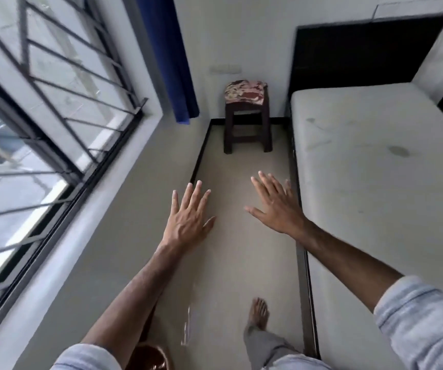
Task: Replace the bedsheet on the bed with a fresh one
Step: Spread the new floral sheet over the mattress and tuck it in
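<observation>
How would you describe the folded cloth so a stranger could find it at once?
Start at the bare mattress on the right. Left of its head end, against the far wall, stands a dark wooden stool. The folded cloth lies on top, the only red-and-cream patterned thing here.

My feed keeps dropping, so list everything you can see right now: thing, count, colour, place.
mattress: one, off-white, stained, bare, on the right
headboard: one, black, against the far wall
stool: one, dark brown, far corner beside the mattress
folded cloth: one, red and cream pattern, on the stool
curtain: one, blue, beside the window
window: one, dark-barred, on the left
floor: beige, between window wall and mattress
foot: one, bare, on the floor
left hand: open, empty, held out
right hand: open, empty, held out
</observation>
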`<action>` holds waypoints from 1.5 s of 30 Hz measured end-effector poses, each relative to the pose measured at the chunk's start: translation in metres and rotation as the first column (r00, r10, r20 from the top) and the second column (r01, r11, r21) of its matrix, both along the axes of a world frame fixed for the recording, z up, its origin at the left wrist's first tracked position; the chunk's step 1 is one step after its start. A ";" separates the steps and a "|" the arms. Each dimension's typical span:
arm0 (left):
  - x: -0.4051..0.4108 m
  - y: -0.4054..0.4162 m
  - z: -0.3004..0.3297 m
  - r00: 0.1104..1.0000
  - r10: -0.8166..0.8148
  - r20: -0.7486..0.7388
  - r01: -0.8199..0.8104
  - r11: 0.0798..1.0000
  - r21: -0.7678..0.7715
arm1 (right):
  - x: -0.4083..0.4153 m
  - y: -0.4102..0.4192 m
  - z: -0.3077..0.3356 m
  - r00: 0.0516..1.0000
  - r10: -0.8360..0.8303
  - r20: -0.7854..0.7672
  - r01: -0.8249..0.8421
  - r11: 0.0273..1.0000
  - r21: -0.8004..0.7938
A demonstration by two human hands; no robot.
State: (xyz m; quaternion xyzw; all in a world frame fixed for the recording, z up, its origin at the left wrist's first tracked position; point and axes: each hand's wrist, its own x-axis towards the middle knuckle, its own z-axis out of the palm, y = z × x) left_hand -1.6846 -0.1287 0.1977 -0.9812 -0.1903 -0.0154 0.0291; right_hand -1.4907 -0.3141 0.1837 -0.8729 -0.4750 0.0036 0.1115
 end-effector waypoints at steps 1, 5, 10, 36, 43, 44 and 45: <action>0.028 0.017 0.001 1.000 -0.017 -0.004 0.017 1.000 0.001 | 0.025 0.012 0.003 1.000 -0.025 -0.003 0.025 1.000 -0.002; 0.133 0.079 0.013 0.997 -0.072 0.004 0.072 0.997 0.015 | 0.125 0.062 0.016 0.997 -0.080 0.004 0.080 0.996 -0.025; 0.246 0.153 0.029 0.995 -0.092 0.041 0.091 0.995 0.027 | 0.229 0.128 0.034 0.994 -0.104 0.021 0.105 0.993 -0.046; 0.877 0.528 -0.029 0.923 -0.336 -0.186 0.350 0.936 0.044 | 0.776 0.463 -0.031 0.946 -0.319 -0.053 0.310 0.942 -0.126; 1.018 0.602 -0.065 0.934 -0.250 -0.255 0.234 0.968 -0.094 | 0.945 0.537 -0.059 0.959 -0.243 -0.144 0.207 0.951 -0.228; 1.033 0.614 -0.070 0.936 -0.229 -0.266 0.202 0.971 -0.125 | 0.965 0.548 -0.061 0.957 -0.237 -0.167 0.190 0.949 -0.252; 1.048 0.626 -0.076 0.941 -0.209 -0.266 0.172 0.973 -0.154 | 0.986 0.560 -0.065 0.955 -0.231 -0.184 0.177 0.946 -0.271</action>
